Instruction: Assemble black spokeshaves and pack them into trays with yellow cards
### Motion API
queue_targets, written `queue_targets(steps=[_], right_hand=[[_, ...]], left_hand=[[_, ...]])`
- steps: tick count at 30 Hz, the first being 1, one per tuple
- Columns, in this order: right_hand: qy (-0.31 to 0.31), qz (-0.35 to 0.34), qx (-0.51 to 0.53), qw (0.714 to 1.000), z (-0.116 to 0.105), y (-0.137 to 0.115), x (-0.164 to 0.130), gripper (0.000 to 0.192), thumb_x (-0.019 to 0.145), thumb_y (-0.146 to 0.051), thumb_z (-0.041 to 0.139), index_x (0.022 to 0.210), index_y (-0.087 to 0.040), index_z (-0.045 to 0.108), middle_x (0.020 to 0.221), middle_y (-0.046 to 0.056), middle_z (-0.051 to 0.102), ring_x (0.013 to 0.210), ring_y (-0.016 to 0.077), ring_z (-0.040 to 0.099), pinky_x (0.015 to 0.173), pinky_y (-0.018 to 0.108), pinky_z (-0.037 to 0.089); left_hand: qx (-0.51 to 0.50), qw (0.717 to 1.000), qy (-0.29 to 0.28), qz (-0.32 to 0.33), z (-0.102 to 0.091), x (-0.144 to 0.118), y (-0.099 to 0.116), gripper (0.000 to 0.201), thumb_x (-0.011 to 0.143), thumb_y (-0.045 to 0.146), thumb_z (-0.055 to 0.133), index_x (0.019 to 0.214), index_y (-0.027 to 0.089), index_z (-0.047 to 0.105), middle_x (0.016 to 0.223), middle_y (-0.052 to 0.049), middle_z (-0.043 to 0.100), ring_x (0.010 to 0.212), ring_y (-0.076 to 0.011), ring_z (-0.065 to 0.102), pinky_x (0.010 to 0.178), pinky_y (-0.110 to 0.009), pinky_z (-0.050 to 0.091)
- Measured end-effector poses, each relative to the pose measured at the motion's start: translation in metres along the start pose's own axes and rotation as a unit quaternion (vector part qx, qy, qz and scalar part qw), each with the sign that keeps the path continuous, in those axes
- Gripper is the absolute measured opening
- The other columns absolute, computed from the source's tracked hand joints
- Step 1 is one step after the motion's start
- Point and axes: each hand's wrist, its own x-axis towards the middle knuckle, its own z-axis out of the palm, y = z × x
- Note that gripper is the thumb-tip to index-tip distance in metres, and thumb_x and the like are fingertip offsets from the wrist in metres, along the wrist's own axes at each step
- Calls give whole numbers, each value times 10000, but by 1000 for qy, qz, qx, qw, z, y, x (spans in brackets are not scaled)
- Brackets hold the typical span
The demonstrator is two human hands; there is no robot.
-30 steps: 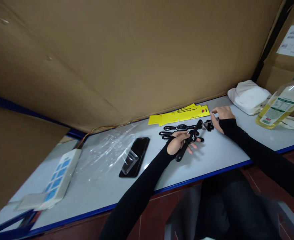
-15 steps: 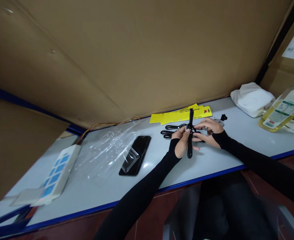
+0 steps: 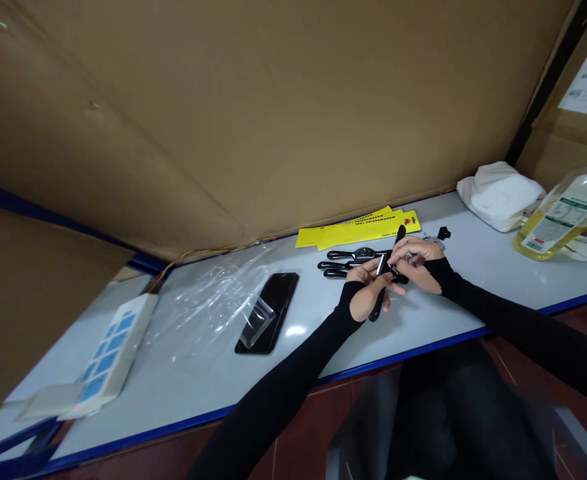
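Bending over the bench [image 3: 466, 293], the person is working at the middle of a black-handled tool [image 3: 386, 263], and in the head view I'm seeing both hands meeting between the front and back edges, toward the right end. The left hand [image 3: 367, 295] is gripping the tool near its middle, thumb pressing on top, some fingers showing beyond it. The right hand [image 3: 417, 261] is curving half closed, its fingertips touching the tool's middle; whether they're pinching a small part, I'm not able to tell. Doing this well, I'm thinking, is calling for a steady left grip, light, square pressure from the right fingertips, and skin kept off the bright strip [image 3: 380, 265] in case it's sharp. The tool is slanting across the left hand, one handle pointing toward the back edge beside the right fingers, the other jutting below the left thumb toward the front edge. Similar tools [image 3: 342, 265] are lying just behind the left hand, and yellow cards [image 3: 350, 231] are lying along the back edge.
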Motion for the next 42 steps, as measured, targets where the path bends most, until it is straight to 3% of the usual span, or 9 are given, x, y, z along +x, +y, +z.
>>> queue_targets(steps=[5, 10, 15, 20, 25, 30, 35, 39, 42], right_hand=[[-2, 8, -39, 999, 2, 5, -1, 243, 804, -416, 805, 943, -216, 800, 892, 48, 634, 726, 141, 563, 469, 203, 355], [-66, 33, -13, 997, -1, 4, -2, 204, 881, -373, 679, 856, -221, 812, 1028, 66, 637, 651, 95, 520, 470, 211, 351], [-40, 16, -29, 999, -4, 3, -1, 250, 808, -395, 786, 998, -233, 786, 1017, 79, 599, 869, 184, 567, 468, 194, 389], [-46, 18, 22, 999, -4, 5, -1, 376, 788, -476, 874, 724, -186, 644, 1008, 53, 566, 645, 84, 460, 460, 215, 376], [-45, -4, -15, 999, -5, 2, -3, 268, 832, -463, 829, 985, -251, 770, 1049, 76, 584, 813, 165, 557, 446, 207, 389], [-81, -17, 36, 996, -9, 1, -3, 251, 893, -454, 775, 864, -206, 757, 1083, 59, 567, 611, 67, 456, 469, 240, 423], [-70, -8, 18, 997, -12, 1, -2, 352, 837, -475, 834, 1109, -259, 777, 1143, 98, 598, 929, 206, 564, 499, 223, 458], [-118, -62, 13, 991, -15, 0, -3, 270, 913, -466, 762, 806, -218, 763, 1042, 88, 614, 873, 194, 568, 698, 336, 568], [-102, -52, 23, 993, -16, -2, -3, 246, 889, -468, 791, 909, -224, 767, 1105, 89, 582, 840, 174, 544, 616, 296, 534]], left_hand=[[-6, 1000, 16, 0, -4, 5, -3, 562, 716, 446, 898, 1098, 114, 654, 803, -121, 814, 366, -153, 603, 353, -265, 424], [-14, 1000, 20, 9, -6, 5, 0, 506, 714, 413, 901, 1046, 123, 653, 753, -105, 800, 337, -132, 563, 344, -253, 383], [-28, 999, 26, 11, -1, 2, 6, 512, 659, 378, 929, 1013, 124, 659, 709, -90, 791, 312, -120, 526, 328, -253, 372], [-34, 999, 35, 23, 3, -1, 9, 541, 625, 396, 960, 977, 127, 650, 699, -76, 784, 301, -131, 533, 315, -259, 381], [-35, 997, 48, 40, 3, -1, 11, 534, 634, 380, 962, 990, 135, 647, 671, -54, 771, 292, -131, 529, 310, -253, 386], [-38, 997, 51, 43, 2, -1, 11, 545, 623, 405, 962, 991, 133, 666, 661, -50, 763, 290, -105, 499, 307, -238, 378], [-26, 996, 68, 56, 0, 0, 11, 529, 674, 401, 933, 1045, 118, 684, 673, -57, 762, 334, -120, 544, 322, -235, 383], [-18, 996, 60, 64, -1, 0, 9, 522, 685, 374, 923, 1077, 115, 696, 720, -63, 778, 335, -121, 548, 313, -242, 379], [-15, 996, 60, 63, 0, -1, 11, 504, 693, 365, 907, 1081, 114, 705, 749, -70, 788, 324, -95, 514, 311, -235, 359]])
